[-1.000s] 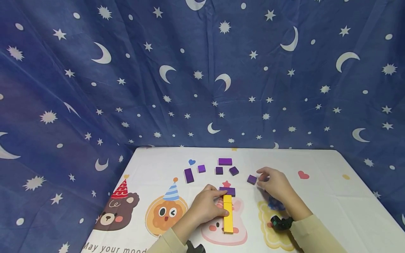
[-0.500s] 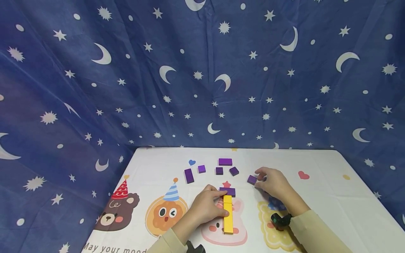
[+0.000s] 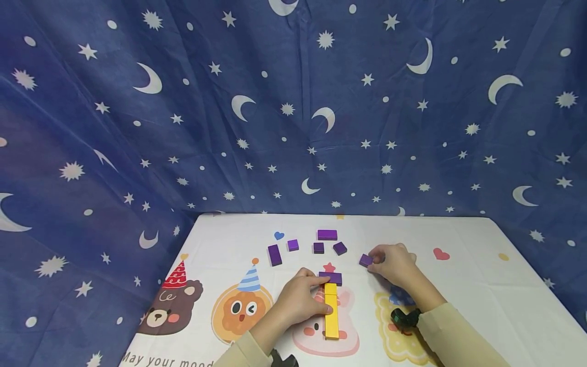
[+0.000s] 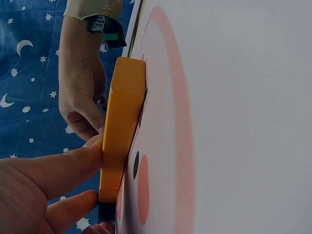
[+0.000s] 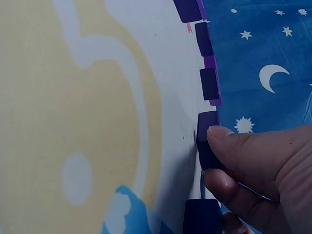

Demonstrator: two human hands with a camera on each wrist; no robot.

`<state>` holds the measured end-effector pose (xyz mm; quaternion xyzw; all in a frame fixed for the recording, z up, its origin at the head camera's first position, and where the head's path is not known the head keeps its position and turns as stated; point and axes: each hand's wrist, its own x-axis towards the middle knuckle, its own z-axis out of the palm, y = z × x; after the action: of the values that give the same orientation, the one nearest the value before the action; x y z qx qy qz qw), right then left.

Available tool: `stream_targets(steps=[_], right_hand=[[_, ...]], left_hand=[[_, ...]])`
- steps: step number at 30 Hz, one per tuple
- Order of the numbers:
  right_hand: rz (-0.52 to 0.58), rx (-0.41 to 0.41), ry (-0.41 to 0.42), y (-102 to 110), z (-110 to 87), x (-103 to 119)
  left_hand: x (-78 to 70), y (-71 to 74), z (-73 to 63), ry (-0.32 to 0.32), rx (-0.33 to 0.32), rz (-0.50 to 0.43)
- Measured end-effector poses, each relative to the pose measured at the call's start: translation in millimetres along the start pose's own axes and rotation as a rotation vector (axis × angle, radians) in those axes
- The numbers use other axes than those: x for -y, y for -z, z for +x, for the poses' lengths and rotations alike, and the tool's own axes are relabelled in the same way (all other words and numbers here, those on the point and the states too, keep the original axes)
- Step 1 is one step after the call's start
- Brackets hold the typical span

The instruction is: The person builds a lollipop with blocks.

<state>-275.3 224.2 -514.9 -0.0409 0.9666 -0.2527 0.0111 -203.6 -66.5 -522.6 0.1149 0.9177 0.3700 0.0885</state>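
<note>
Starry curtain is hanging behind the desk, 5 purple blocks lying farther back; left hand is touching the yellow row, fingers extended, right hand pinching a small purple block.

Purple blocks, one paler; yellow blocks; white tablecloth printed with a brown bear, orange, pink and pale-yellow cartoons, coloured hearts; blue curtain patterned with white moons, stars and dots; cream sleeves

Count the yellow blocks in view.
2: the long block, touched by the left hand, and the short block between it and a purple block. Hands may hide others.
</note>
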Motion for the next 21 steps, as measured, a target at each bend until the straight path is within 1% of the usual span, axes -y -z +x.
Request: stream_targets(steps=[12,21], right_hand=[[0.019,-0.004,-0.009,-4,1.1,1],[0.037,-0.004,0.004,-3,-0.4,12]], left_hand=[[-1.0,-0.3,0.9,-0.001,0.002,0.0],[-1.7,0.0,1.0,0.003,0.003,0.001]])
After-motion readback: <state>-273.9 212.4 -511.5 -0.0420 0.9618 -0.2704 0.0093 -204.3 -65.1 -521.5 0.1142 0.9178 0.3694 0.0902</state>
